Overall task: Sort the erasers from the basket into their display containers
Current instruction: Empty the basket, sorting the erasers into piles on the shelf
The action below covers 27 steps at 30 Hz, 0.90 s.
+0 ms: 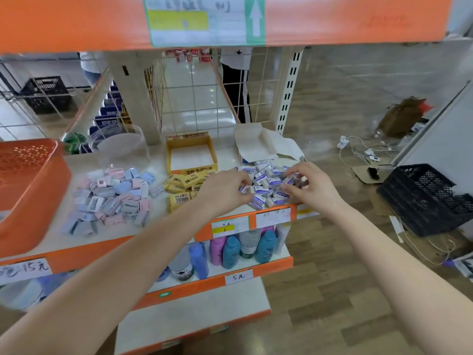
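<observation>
Reaching over the front edge of the shelf, I have both hands in the heap of white-and-blue erasers at its front right corner. My left hand curls its fingers round a block or two on the heap's left side, and my right hand nips one between thumb and forefinger on the right side. I judge these to be very light, firm little blocks, not fragile. Their printed paper sleeves look slick, so I would take each by its long flat sides, or scoop several against my palm, rather than pinch a sleeve end that might slide off. Each is a small white brick wrapped in a band with blue lettering, and they lie jumbled at all angles. Further left along the front lie the yellow 2B erasers, then a spread of pastel pink and blue pieces, and the orange basket stands at the left end. Toward the back edge, a yellow display box stands open just behind the yellow heap, a torn white carton gapes behind my heap, and a clear tub stands behind the pastels.
</observation>
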Available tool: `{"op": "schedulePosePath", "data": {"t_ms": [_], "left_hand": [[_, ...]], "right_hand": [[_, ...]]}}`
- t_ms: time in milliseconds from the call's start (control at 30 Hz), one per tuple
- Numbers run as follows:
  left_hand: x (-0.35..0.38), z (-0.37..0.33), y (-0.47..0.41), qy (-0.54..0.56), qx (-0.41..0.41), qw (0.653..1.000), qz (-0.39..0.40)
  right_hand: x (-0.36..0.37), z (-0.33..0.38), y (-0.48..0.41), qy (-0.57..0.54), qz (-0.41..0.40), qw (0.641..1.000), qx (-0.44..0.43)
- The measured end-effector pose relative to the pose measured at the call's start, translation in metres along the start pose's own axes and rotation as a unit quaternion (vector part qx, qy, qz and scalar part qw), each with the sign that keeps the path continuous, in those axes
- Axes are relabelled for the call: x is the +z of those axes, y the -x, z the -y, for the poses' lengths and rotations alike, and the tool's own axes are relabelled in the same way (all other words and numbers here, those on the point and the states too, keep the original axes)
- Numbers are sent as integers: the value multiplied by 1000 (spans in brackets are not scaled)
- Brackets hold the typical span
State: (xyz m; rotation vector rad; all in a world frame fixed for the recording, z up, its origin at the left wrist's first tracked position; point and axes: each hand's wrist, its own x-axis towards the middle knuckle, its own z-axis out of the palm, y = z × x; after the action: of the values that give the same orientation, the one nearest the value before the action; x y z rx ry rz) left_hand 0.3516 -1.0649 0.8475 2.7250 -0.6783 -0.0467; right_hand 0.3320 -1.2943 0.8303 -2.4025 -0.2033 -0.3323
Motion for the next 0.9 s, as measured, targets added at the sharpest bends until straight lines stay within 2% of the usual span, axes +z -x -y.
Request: {"op": "schedulePosePath", "data": {"t_ms": [167,400,700,833,900], "left_hand": [[-6,10,16,42,0,998,-48],[-27,52,44,85,-69,986,-122],[-59,132,96,93,-186,962,-177],[-69,162,122,87,-224,955,-172],[-74,174,132,107,-233,954,-153]], "right_hand": [[17,11,-11,6,-34,999,-35],[51,63,-43,-23,-34,994,-98],[124,151,-69,-44,56,981,-183],[153,178,-76,-51,114,974,-191],[165,191,-78,-38,169,964,-200]]}}
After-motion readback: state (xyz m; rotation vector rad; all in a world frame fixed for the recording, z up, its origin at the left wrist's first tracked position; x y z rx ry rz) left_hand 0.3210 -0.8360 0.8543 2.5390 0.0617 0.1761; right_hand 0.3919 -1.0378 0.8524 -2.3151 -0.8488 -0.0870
